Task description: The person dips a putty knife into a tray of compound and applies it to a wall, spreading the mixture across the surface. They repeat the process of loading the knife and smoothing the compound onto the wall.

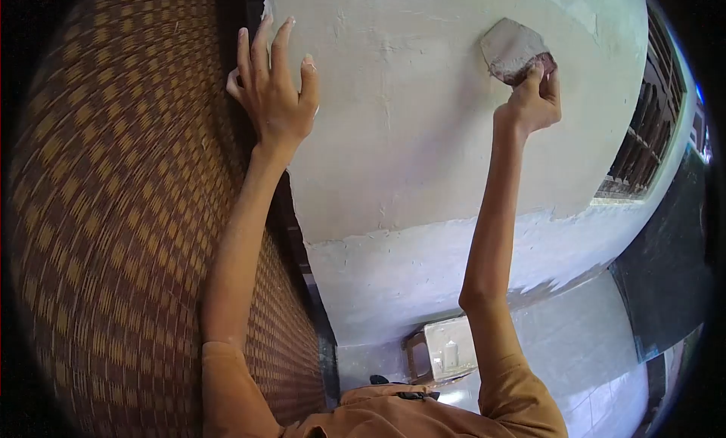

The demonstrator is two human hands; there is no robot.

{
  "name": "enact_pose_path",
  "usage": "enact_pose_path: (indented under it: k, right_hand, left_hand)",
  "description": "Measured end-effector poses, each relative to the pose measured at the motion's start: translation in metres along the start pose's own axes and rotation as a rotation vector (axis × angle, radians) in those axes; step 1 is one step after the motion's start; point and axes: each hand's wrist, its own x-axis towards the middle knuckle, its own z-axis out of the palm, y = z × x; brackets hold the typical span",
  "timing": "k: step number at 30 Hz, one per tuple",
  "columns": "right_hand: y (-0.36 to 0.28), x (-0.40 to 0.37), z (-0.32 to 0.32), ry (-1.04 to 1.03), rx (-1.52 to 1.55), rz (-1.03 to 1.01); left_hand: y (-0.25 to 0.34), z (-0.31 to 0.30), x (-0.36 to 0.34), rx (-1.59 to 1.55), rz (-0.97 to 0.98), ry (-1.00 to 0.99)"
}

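Observation:
My right hand (535,102) pinches the lower edge of a flat, irregular grey piece (514,49), pale with dust and reddish-brown near my fingers. The piece lies against or very near the upper part of the pale plastered wall (408,136); contact cannot be made out. At the wall's left edge, my left hand (278,98) is open with its fingers spread and holds nothing. White dust marks its fingertips.
A woven brown panel (121,211) runs along the left, beside a dark post. A barred window opening (643,128) is at the right. Below stands a white plastic stool (450,349) on the grey floor (567,328), with a dark sheet (665,256) farther right.

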Motion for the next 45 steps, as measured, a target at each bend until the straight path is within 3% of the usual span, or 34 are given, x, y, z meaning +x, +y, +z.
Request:
enact_pose_path:
  k: [3, 4, 6, 8, 12, 14, 15, 16, 20, 22, 24, 28, 29, 31, 33, 34, 36, 38, 39, 40, 42, 45]
  right_hand:
    - [-0.003, -0.042, 0.031, -0.28, 0.04, 0.186]
    - [0.005, -0.06, 0.047, -0.385, 0.057, 0.113]
    - [0.007, -0.087, 0.065, -0.503, 0.13, 0.198]
    - [0.022, -0.071, 0.052, -0.433, -0.066, 0.076]
    - [0.021, 0.005, -0.015, -0.028, 0.005, 0.026]
    - [0.008, 0.015, -0.022, 0.068, 0.003, 0.016]
    - [0.0, 0.004, -0.014, -0.11, 0.063, 0.006]
    - [-0.003, -0.014, 0.001, -0.115, 0.013, 0.038]
    - [0.005, -0.085, 0.055, -0.501, 0.011, 0.189]
    - [0.015, -0.072, 0.047, -0.445, -0.164, 0.047]
    - [0.024, -0.033, 0.013, -0.296, -0.09, -0.004]
    - [-0.001, 0.005, -0.018, 0.033, -0.001, 0.074]
    - [-0.004, -0.001, -0.012, -0.119, 0.039, -0.003]
    - [-0.002, -0.033, 0.022, -0.21, 0.056, 0.08]
    - [-0.003, -0.07, 0.055, -0.518, -0.03, 0.151]
    - [-0.008, -0.089, 0.073, -0.559, 0.024, 0.054]
    - [-0.017, -0.081, 0.076, -0.618, -0.272, 0.166]
    - [0.012, -0.045, 0.058, -0.378, -0.133, -0.096]
    - [0.01, -0.029, 0.047, -0.288, -0.011, 0.094]
    - [0.001, -0.019, 0.044, -0.223, 0.072, -0.019]
    - [-0.015, -0.023, 0.047, -0.227, 0.033, -0.01]
    - [0.006, -0.063, 0.077, -0.462, -0.04, -0.007]
  left_hand:
    - [0.005, 0.002, -0.001, -0.021, -0.017, -0.011]
    - [0.009, 0.004, 0.001, -0.033, -0.034, -0.018]
    - [0.016, 0.006, 0.001, -0.056, -0.032, -0.022]
    - [0.018, 0.007, 0.002, -0.074, -0.032, -0.015]
    - [0.008, -0.002, -0.001, -0.016, -0.008, -0.03]
    - [0.002, -0.002, 0.001, -0.006, 0.0, -0.021]
    - [0.001, 0.0, 0.001, -0.004, -0.006, -0.013]
    - [0.002, 0.002, 0.001, -0.005, -0.01, -0.007]
    - [0.013, 0.008, 0.005, -0.04, -0.024, -0.017]
    - [0.013, 0.009, 0.005, -0.06, -0.018, -0.01]
    - [0.009, 0.006, 0.005, -0.047, -0.015, -0.013]
    - [0.0, 0.001, 0.002, -0.023, 0.004, -0.004]
    - [0.0, 0.001, 0.003, -0.009, -0.008, -0.009]
    - [0.001, 0.003, 0.006, -0.017, -0.012, -0.003]
    - [0.005, 0.005, 0.008, -0.033, -0.012, 0.002]
    - [0.006, 0.005, 0.01, -0.039, -0.013, 0.004]
    - [0.005, 0.004, 0.009, -0.039, -0.014, 0.002]
    - [0.0, 0.001, 0.008, -0.029, 0.008, 0.008]
    - [-0.004, -0.002, 0.006, -0.022, 0.002, 0.009]
    - [-0.008, -0.004, 0.005, -0.016, 0.007, 0.014]
    - [-0.009, -0.004, 0.005, -0.013, 0.008, 0.017]
    - [-0.001, 0.004, 0.005, -0.044, -0.014, 0.007]
